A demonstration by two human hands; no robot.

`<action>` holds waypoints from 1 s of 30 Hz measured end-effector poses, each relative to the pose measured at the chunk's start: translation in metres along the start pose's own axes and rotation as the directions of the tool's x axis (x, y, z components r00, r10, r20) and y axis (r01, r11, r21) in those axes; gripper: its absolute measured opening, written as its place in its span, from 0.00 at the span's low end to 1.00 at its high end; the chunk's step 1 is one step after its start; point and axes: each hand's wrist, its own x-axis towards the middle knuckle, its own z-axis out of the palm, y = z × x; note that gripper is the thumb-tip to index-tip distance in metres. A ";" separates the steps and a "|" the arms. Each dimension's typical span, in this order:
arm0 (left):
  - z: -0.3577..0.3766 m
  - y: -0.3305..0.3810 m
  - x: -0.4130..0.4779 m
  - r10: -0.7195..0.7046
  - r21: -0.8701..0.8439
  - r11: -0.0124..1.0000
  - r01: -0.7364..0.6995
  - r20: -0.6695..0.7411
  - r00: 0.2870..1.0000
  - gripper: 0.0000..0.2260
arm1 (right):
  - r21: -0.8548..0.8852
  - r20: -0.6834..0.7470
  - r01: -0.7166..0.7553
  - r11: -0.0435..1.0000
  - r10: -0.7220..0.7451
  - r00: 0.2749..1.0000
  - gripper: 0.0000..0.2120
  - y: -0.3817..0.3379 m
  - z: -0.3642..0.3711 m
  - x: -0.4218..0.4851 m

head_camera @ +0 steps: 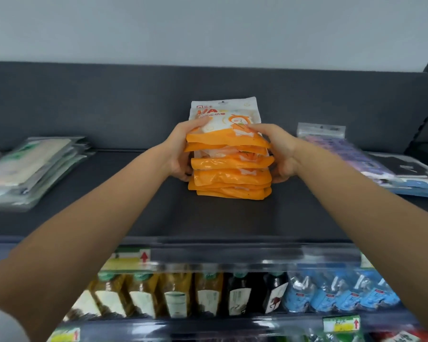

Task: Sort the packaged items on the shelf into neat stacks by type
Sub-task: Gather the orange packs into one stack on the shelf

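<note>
Orange packet stack (230,166) on dark shelf (220,218)

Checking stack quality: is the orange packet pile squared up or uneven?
Uneven: the orange packets lie flat on one another on the shelf, front edges staggered. Left hand and right hand grip the pile's sides.

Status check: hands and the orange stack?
Grip: left hand and right hand clasp orange packet stack by its sides. Stack sits on shelf, edges uneven. Pale stack left, blue stack right, both apart from it.
</note>
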 end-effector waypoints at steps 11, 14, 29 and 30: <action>-0.152 -0.010 -0.065 0.092 0.063 0.994 -0.085 -0.121 0.988 0.28 | 0.040 0.055 0.108 0.993 -0.110 0.992 0.41 -0.023 0.154 -0.001; -0.170 -0.015 -0.068 0.147 0.014 0.989 -0.146 -0.087 0.985 0.26 | 0.058 0.015 0.184 0.981 -0.185 0.983 0.41 -0.023 0.176 0.002; -0.170 -0.011 -0.041 0.282 -0.195 0.947 -0.254 0.134 0.950 0.22 | 0.460 0.131 0.311 0.831 -0.410 0.902 0.20 -0.016 0.182 0.008; -0.169 -0.008 -0.040 0.276 -0.192 0.950 -0.247 0.143 0.950 0.22 | 0.477 0.125 0.306 0.824 -0.408 0.904 0.20 -0.015 0.182 0.009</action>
